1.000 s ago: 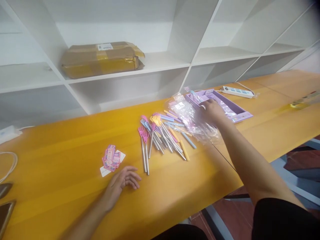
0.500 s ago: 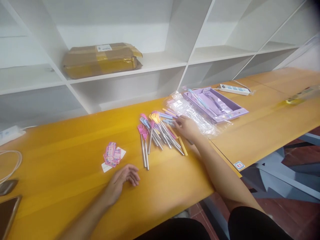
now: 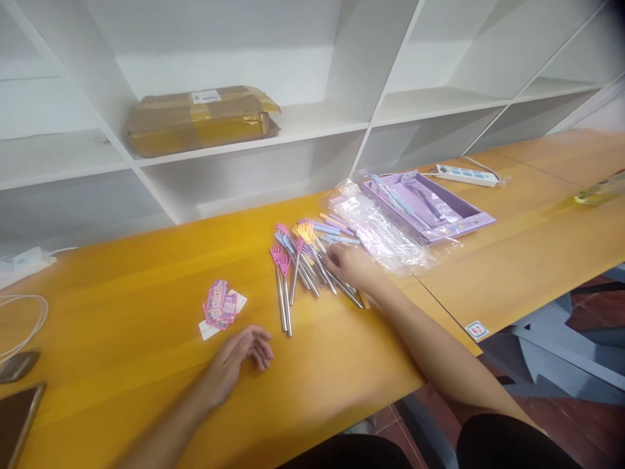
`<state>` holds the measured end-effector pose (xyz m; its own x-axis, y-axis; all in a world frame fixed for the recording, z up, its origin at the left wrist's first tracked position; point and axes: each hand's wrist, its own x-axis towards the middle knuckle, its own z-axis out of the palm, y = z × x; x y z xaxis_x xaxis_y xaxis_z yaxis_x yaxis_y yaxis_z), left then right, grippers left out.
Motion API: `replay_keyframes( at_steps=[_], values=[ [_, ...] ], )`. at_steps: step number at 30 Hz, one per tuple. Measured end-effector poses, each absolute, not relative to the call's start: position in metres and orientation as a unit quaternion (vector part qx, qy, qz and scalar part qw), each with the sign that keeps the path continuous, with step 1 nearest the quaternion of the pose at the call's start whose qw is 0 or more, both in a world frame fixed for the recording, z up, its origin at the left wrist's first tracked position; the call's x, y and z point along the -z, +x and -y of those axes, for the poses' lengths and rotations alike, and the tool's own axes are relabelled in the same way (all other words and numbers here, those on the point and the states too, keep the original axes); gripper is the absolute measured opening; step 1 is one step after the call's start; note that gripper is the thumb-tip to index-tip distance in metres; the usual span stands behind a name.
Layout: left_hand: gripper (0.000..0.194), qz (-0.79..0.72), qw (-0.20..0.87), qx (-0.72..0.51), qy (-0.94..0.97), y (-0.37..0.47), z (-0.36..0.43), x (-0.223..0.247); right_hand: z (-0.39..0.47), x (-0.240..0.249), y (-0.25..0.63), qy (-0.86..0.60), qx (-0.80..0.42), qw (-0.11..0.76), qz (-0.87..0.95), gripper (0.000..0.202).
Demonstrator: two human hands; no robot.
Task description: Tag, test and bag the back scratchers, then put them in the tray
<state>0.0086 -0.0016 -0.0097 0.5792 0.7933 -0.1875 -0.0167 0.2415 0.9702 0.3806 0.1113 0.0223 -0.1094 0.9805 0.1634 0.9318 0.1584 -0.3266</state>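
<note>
Several back scratchers with metal rods and pink, blue, purple and yellow hand-shaped heads lie in a loose pile; a pink-headed back scratcher (image 3: pixel 286 286) is at its left edge. My right hand (image 3: pixel 352 266) is over the right side of the pile, its fingers bent down together among the rods; whatever they pinch is hidden. Beyond it lie pastel plastic tubes, among them a light blue tube (image 3: pixel 326 228). My left hand (image 3: pixel 244 355) rests on the table, empty, fingers loosely curled and apart. Near it sits a heap of small pink printed cards (image 3: pixel 222 306).
Clear plastic bags (image 3: pixel 371 225) lie against a purple tray (image 3: pixel 469 221) at the back right. A power strip (image 3: pixel 466 174) is behind it. White shelves (image 3: pixel 322 124) hold a taped cardboard parcel (image 3: pixel 200 124). A mouse (image 3: pixel 18 366) and cable lie far left on the table (image 3: pixel 131 312).
My right hand has moved left and a little nearer, from the plastic tubes onto the metal rods, now covering some loose tubes. My left hand stays about where it was.
</note>
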Motion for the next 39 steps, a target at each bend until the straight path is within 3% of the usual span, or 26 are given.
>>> replay_keyframes(
  at_steps=[11, 13, 17, 19, 28, 30, 34, 39],
  values=[
    [0.051, -0.362, 0.704, -0.281, 0.542, 0.008, 0.001, 0.009, -0.111, -0.05, 0.434, -0.735, -0.059, 0.295, 0.608, 0.02],
    [0.05, -0.36, 0.704, -0.28, 0.545, 0.009, 0.001, 0.007, -0.106, -0.057, 0.45, -0.745, -0.107, 0.227, 0.618, 0.026],
    [0.051, -0.362, 0.7, -0.281, 0.548, 0.011, 0.001, 0.005, -0.1, -0.062, 0.459, -0.717, -0.207, 0.01, 0.666, 0.042],
    [0.051, -0.363, 0.697, -0.279, 0.552, 0.011, 0.001, 0.004, -0.1, -0.061, 0.452, -0.713, -0.217, -0.049, 0.665, 0.046],
    [0.05, -0.35, 0.689, -0.285, 0.567, 0.012, 0.003, 0.008, -0.099, -0.061, 0.432, -0.706, -0.212, -0.091, 0.67, 0.051],
    [0.049, -0.348, 0.691, -0.285, 0.565, 0.013, 0.003, 0.008, -0.097, -0.068, 0.443, -0.686, -0.219, -0.059, 0.691, 0.053],
    [0.048, -0.339, 0.695, -0.288, 0.565, 0.015, 0.003, 0.007, -0.092, -0.093, 0.453, -0.611, -0.296, 0.094, 0.728, 0.057],
    [0.047, -0.344, 0.678, -0.28, 0.586, 0.011, 0.004, 0.009, -0.068, -0.085, 0.362, -0.455, -0.508, 0.281, 0.676, 0.051]
  ],
)
